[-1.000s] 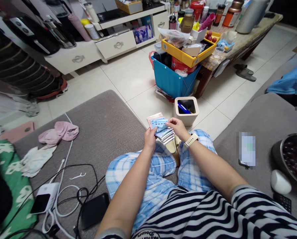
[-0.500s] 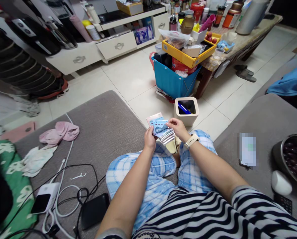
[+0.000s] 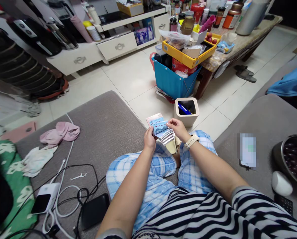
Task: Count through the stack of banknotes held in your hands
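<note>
L hand (image 3: pixel 149 139) grips a stack of blue & pink papers (image 3: pixel 166 135) by its L side, R hand (image 3: pixel 177 128) pinches top sheet's (image 3: pixel 160 127) R edge, stack btwn the hands, nr beige bin (image 3: pixel 186 120) on floor (image 3: pixel 128 78).

1 head-worn camera, 1 view. Looks forward and down over wearer's lap (image 3: pixel 148 186); striped shirt (image 3: pixel 198 215) nearest, along bottom edge. Left hand (image 3: pixel 149 138) and right hand (image 3: pixel 177 128) farther out, around mid-frame. White cabinet (image 3: pixel 111 48) and cluttered surface (image 3: pixel 210 62) farthest, toward top edge; floor (image 3: pixel 128 76) between.
</note>
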`<state>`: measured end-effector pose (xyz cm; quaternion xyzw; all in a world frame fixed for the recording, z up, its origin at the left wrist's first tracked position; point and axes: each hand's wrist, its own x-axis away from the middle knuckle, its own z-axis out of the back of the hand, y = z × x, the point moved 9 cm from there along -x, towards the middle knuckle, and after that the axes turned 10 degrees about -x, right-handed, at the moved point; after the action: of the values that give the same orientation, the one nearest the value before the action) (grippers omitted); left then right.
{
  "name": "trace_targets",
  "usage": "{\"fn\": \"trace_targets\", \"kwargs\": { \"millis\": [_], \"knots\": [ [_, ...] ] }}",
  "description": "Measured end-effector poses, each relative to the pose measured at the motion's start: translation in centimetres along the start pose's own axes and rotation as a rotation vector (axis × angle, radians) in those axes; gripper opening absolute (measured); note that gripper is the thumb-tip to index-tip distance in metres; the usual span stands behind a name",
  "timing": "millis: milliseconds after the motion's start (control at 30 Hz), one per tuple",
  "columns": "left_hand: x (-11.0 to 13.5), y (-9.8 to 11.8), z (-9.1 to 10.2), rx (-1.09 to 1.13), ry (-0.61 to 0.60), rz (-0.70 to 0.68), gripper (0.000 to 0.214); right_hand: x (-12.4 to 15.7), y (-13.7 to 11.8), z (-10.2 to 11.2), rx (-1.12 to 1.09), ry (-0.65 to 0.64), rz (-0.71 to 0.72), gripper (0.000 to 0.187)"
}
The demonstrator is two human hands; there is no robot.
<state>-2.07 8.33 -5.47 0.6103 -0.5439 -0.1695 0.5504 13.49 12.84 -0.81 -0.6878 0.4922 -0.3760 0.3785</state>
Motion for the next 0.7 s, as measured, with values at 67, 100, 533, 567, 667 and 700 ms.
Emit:
{"fn": "trace_targets", "kwargs": {
  "millis": [67, 100, 533, 567, 667, 700],
  "knots": [
    [0.04, 0.02, -0.03, 0.002, -0.002, 0.000, 0.033, 0.03, -0.02, -0.04, 0.000, 0.001, -0.005, 0.038],
    [0.06, 0.02, -0.04, 0.003, -0.003, -0.001, 0.034, 0.03, -0.04, -0.06, 0.002, 0.001, -0.005, 0.039],
    [0.04, 0.01, -0.22, -0.004, -0.023, -0.010, 0.030, -0.15, 0.22, 0.19, 0.017, -0.007, 0.003, 0.041],
    [0.09, 0.04, -0.29, -0.006, -0.030, -0.009, 0.030, -0.21, 0.13, 0.37, 0.018, 0.010, 0.018, 0.040],
    [0.24, 0.10, -0.41, -0.017, -0.046, -0.003, 0.032, -0.33, -0.21, 0.87, 0.020, 0.060, 0.062, 0.036],
    [0.27, 0.11, -0.42, -0.019, -0.050, -0.002, 0.033, -0.36, -0.22, 0.88, 0.024, 0.062, 0.062, 0.035]
  ]
}}
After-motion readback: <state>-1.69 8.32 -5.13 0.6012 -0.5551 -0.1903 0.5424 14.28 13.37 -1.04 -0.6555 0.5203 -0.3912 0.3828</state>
